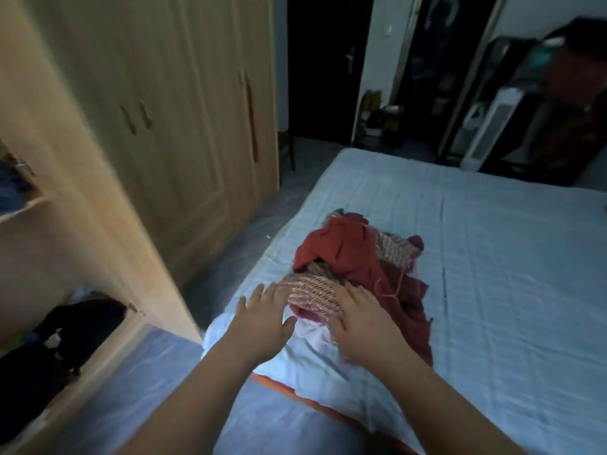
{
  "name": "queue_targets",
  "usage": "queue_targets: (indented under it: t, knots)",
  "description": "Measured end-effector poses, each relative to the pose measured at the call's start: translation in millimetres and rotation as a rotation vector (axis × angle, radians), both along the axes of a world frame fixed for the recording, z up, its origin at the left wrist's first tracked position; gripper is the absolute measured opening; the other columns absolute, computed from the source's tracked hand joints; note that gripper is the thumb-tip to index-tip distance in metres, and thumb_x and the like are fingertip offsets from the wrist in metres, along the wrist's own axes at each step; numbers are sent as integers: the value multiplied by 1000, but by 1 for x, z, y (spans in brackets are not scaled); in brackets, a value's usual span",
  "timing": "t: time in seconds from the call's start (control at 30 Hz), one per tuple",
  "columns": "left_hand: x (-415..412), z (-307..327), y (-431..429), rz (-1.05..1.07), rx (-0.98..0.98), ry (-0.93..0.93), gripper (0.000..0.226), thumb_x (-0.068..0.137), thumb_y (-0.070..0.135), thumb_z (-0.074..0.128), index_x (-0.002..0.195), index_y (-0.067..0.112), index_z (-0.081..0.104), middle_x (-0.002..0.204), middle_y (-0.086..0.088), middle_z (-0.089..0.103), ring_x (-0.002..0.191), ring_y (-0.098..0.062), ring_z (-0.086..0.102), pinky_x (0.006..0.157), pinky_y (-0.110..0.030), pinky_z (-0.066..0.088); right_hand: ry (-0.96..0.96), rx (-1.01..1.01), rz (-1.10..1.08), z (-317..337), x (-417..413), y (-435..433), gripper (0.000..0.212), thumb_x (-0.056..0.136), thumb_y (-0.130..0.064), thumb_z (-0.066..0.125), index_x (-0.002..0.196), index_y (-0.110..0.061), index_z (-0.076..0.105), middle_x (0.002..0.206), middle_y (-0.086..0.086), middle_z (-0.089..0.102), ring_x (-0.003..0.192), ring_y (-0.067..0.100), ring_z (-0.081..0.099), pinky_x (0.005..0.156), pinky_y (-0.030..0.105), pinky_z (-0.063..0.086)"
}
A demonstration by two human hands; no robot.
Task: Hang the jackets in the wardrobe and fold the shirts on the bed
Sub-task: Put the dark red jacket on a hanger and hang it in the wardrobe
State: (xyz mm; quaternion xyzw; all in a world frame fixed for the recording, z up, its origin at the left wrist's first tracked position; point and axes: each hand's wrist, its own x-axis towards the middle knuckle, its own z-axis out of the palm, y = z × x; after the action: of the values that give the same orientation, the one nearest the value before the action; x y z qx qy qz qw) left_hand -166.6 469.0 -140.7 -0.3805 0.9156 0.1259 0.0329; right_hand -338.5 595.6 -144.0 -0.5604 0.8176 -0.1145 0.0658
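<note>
A heap of clothes lies on the bed (492, 257), which has a pale blue sheet. On top is a rust-red garment (338, 251); a pink striped knit garment (312, 295) and a dark maroon piece (414, 307) lie with it, over a white cloth (312, 336). My left hand (262, 318) hovers flat with fingers spread at the knit garment's near left edge. My right hand (361, 323) rests palm down on the knit garment's near end, fingers apart, gripping nothing that I can see. The wooden wardrobe (184, 110) stands to the left.
An open wardrobe door (82, 159) juts toward the bed's near left corner. Inside the open section, dark clothes (65, 330) lie on a low shelf. A narrow strip of floor (230, 251) runs between wardrobe and bed. Dark furniture and a white appliance (489, 126) stand beyond the far edge.
</note>
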Motion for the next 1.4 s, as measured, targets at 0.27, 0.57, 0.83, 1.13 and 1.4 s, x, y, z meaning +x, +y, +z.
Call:
queue_targets:
  t: [0.27, 0.57, 0.83, 1.13, 1.4]
  knots:
    - [-192, -29, 45, -181, 38, 3, 78, 83, 57, 22, 155, 27, 23, 161, -6, 28, 148, -29, 23, 118, -48, 24, -123, 78, -217, -34, -160, 77, 66, 95, -44, 45, 154, -23, 26, 159, 6, 30, 145, 27, 25, 119, 41, 25]
    - [-269, -62, 12, -217, 104, -37, 66, 97, 44, 45, 156, 25, 23, 161, -10, 26, 149, -31, 21, 120, -47, 22, -244, 179, -285, -77, -234, 53, 70, 87, -48, 39, 151, -20, 33, 153, 11, 39, 142, 30, 32, 116, 44, 31]
    - [-326, -131, -46, -403, 230, -180, 66, 96, 41, 47, 155, 21, 24, 160, -13, 27, 147, -34, 25, 119, -46, 25, -453, 334, -569, -163, -277, 37, 82, 71, -59, 28, 144, -24, 42, 137, 7, 55, 124, 31, 50, 101, 46, 45]
    - [-372, -220, -47, -546, 365, -322, 66, 94, 38, 51, 153, 19, 28, 158, -12, 32, 144, -32, 30, 115, -47, 31, -706, 380, -814, -245, -296, 30, 60, 70, -42, 42, 126, -24, 55, 119, 12, 64, 109, 37, 60, 91, 43, 50]
    - [-382, -278, -36, -531, 375, -392, 65, 93, 37, 51, 152, 21, 29, 156, -9, 36, 141, -30, 32, 113, -48, 33, -616, 336, -746, -330, -301, 7, 53, 87, -33, 60, 134, -14, 47, 125, 13, 53, 114, 35, 51, 95, 48, 46]
